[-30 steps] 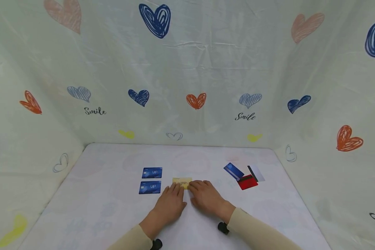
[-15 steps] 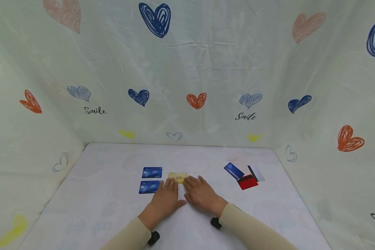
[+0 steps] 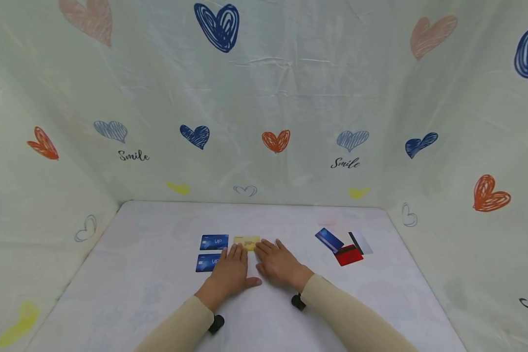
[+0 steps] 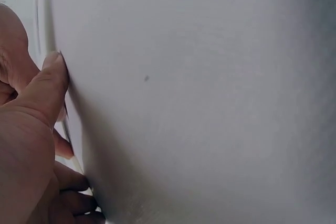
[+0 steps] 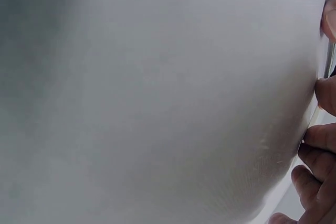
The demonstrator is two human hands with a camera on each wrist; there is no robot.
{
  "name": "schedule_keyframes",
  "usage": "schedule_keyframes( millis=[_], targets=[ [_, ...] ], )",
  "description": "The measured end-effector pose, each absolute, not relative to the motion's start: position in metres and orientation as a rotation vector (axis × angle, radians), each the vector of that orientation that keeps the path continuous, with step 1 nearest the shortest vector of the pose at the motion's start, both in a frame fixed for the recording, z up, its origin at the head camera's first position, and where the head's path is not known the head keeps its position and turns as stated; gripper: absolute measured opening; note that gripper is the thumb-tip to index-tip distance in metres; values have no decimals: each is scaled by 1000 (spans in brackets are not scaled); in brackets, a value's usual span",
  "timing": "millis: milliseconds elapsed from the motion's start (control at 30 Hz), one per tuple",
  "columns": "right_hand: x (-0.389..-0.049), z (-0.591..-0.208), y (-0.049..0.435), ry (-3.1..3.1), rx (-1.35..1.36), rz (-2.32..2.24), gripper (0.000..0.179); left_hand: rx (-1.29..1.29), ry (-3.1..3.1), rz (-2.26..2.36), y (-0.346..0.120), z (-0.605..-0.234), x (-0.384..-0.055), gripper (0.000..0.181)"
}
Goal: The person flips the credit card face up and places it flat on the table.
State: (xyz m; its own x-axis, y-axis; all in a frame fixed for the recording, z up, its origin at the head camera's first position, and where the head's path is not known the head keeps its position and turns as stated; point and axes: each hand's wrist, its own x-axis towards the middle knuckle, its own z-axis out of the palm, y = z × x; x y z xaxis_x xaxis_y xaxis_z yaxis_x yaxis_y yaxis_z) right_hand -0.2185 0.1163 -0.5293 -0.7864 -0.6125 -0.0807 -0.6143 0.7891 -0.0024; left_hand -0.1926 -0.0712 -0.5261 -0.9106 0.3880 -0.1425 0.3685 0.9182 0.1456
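Note:
A gold card (image 3: pixel 245 240) lies flat on the white table, to the right of the upper blue VIP card (image 3: pixel 214 242). My left hand (image 3: pixel 229 271) rests its extended fingertips on the gold card's near edge, thumb spread out to the right. Its fingers partly cover the lower blue VIP card (image 3: pixel 206 262). On the gold card's near right corner, the fingertips of my right hand (image 3: pixel 279 266) touch down, its fingers lying loosely extended. Both wrist views show mostly white tabletop with fingers at the edge; in the left wrist view the thumb (image 4: pixel 44 85) touches the table.
At the right lie a loose blue card (image 3: pixel 329 239), a red card (image 3: pixel 349 255) with a dark stripe, and a whitish card (image 3: pixel 364 243) with a black stripe, partly overlapping. A curtain (image 3: pixel 308 98) printed with hearts stands behind the table (image 3: pixel 158 293).
The gold card has slid left and away from me, up beside the upper blue card. Both hands have moved along with it, and the left now partly covers the lower blue card.

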Motion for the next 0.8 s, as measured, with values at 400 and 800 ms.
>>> schedule_keyframes(
  millis=[400, 800],
  targets=[
    [-219, -526, 114, 2887, -958, 1, 57, 564, 2905, 175, -71, -524, -195, 107],
    [-221, -529, 115, 2874, -931, -3, 59, 536, 2888, 173, -70, -525, -196, 108]
  ],
)
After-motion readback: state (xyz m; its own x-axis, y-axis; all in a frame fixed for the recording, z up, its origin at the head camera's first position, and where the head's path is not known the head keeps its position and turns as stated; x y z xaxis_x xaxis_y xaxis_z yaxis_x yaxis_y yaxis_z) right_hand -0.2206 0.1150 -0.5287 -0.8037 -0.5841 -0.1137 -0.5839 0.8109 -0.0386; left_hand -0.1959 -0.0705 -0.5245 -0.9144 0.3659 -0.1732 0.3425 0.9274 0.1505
